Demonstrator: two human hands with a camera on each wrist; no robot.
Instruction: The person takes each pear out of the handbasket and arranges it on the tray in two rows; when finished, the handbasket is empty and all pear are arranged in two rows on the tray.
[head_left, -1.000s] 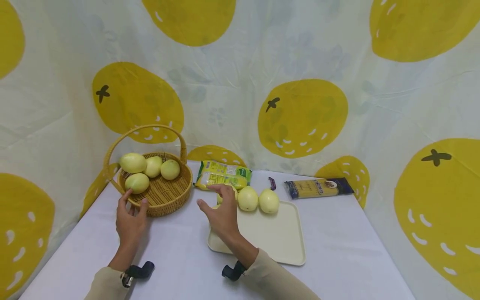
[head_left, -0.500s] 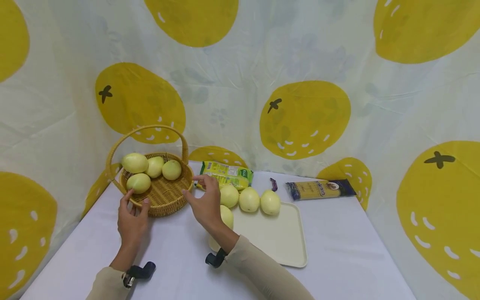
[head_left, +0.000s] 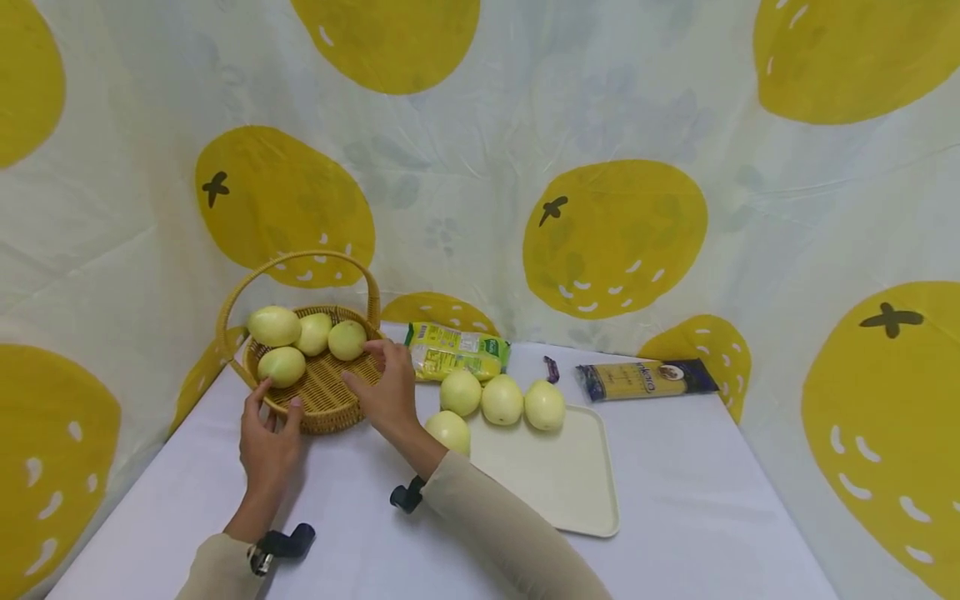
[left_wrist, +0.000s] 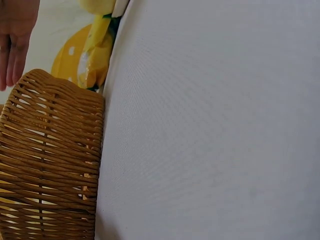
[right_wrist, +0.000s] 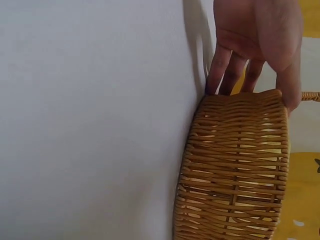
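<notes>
A wicker basket (head_left: pixel 330 412) with a tall arched handle stands at the left and holds several pale yellow-green round fruits (head_left: pixel 282 367). My left hand (head_left: pixel 267 446) touches its left front side, fingers nearly straight, the index fingertip at the rim beside the nearest fruit. In the right wrist view, the left fingers (right_wrist: pixel 232 70) lie against the basket's woven side. My right hand (head_left: pixel 390 387) is over the basket's right rim, thumb and index finger spread, the index fingertip near the rightmost fruit (head_left: pixel 347 340). I see nothing held in it. Whether it touches the rim is unclear.
A cream tray (head_left: pixel 555 492) right of the basket bears several similar fruits (head_left: pixel 502 400). Behind it lie a yellow-green food packet (head_left: pixel 453 350), a small purple wrapper (head_left: pixel 551 369) and a long yellow-blue packet (head_left: pixel 648 379). A fruit-printed curtain (head_left: pixel 465 167) backs the white table.
From above the tray's left fruits, my right hand has moved left to the basket's right side. The left hand has stayed at the basket. The basket and fruits have not visibly moved.
</notes>
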